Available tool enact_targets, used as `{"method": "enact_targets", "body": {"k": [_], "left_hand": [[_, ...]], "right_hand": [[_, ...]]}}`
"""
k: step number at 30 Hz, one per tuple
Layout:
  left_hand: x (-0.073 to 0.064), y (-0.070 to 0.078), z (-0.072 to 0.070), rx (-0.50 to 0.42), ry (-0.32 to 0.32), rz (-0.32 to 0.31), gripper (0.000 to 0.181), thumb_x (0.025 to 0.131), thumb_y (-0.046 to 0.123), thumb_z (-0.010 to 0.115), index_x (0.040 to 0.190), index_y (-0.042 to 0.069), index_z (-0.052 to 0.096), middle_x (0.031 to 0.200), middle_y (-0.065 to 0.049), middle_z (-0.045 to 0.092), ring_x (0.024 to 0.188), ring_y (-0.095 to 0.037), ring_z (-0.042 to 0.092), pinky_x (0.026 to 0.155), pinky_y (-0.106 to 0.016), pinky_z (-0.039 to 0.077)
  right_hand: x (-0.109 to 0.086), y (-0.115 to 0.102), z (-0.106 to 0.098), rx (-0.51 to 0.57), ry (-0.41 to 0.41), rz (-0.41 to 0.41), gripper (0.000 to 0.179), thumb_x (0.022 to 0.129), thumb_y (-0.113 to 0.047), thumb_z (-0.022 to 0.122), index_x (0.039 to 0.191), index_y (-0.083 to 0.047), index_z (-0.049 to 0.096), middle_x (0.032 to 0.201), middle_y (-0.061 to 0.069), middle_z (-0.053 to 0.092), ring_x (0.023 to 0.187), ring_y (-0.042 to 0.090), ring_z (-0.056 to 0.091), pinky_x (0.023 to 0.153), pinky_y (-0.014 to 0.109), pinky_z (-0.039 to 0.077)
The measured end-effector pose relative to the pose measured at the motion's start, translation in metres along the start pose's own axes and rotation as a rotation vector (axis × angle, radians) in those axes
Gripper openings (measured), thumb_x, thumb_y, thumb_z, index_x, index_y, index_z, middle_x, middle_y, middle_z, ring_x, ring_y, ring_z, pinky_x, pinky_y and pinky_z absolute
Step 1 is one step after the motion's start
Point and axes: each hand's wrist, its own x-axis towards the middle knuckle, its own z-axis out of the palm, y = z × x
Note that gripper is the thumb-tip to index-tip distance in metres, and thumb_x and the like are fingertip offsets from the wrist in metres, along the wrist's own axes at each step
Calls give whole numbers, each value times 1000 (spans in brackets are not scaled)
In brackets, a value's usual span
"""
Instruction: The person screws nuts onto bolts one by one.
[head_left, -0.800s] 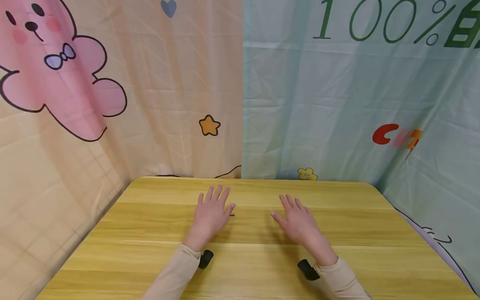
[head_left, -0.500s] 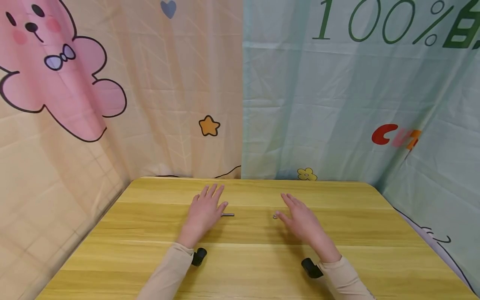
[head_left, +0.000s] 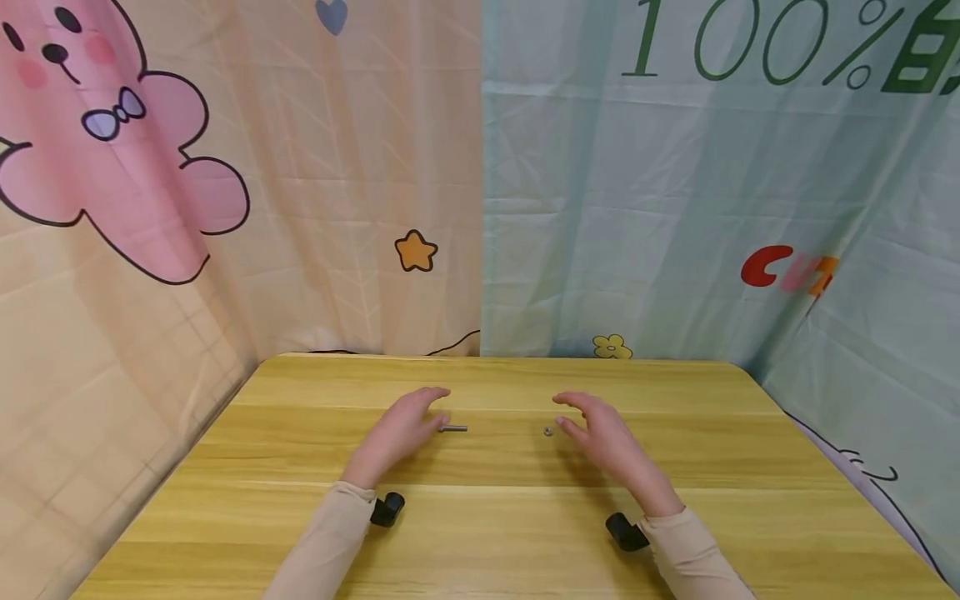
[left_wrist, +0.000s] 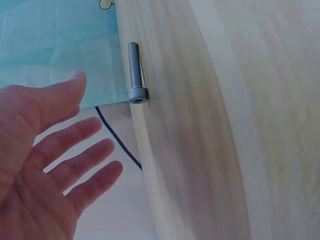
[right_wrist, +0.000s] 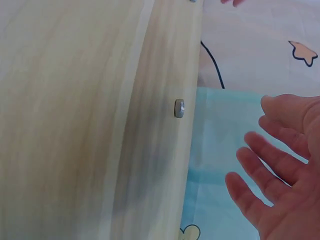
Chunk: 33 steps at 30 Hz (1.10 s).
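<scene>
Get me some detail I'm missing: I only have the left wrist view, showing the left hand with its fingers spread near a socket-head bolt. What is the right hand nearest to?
Observer: In the head view, the right hand is nearest to a small metal nut.
Operator: Is it gripping that?
Observer: No; the right wrist view shows its fingers apart from the nut.
Operator: And where does the nut lie?
Observer: The head view shows it on the wood-grain table, to the right of the threaded end of the socket-head bolt.
</scene>
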Motion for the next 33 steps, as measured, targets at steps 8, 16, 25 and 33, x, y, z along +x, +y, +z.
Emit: {"method": "enact_targets", "body": {"k": [8, 16, 25, 33], "left_hand": [[9, -8, 1, -53, -41, -15, 33, 90, 7, 72, 122, 1, 64, 119, -14, 64, 109, -33, 59, 93, -46, 48], [15, -13, 1, -70, -95, -17, 30, 84, 2, 76, 113, 1, 67, 102, -10, 66, 93, -23, 59, 84, -41, 49], [25, -25, 4, -81, -152, 22, 24, 81, 2, 79, 102, 1, 68, 89, -6, 62, 81, -20, 56, 75, -35, 48], [32, -35, 7, -150, -197, -18, 15, 81, 1, 79, 91, 5, 69, 81, -1, 60, 75, -15, 52, 71, -32, 46]], "right_hand": [[11, 10, 6, 67, -54, 10, 30, 94, -8, 67, 123, 0, 64, 119, 11, 65, 110, 31, 59, 92, 48, 50], [21, 27, 13, 110, -151, 5, 24, 94, -7, 67, 116, 0, 67, 110, 9, 67, 97, 24, 63, 87, 43, 51], [29, 34, 15, 119, -231, 10, 21, 91, -8, 70, 112, -2, 68, 96, 2, 67, 86, 16, 59, 75, 32, 50], [35, 42, 18, 179, -271, -26, 21, 88, -4, 73, 109, 0, 69, 92, 2, 67, 82, 15, 60, 70, 26, 50]]}}
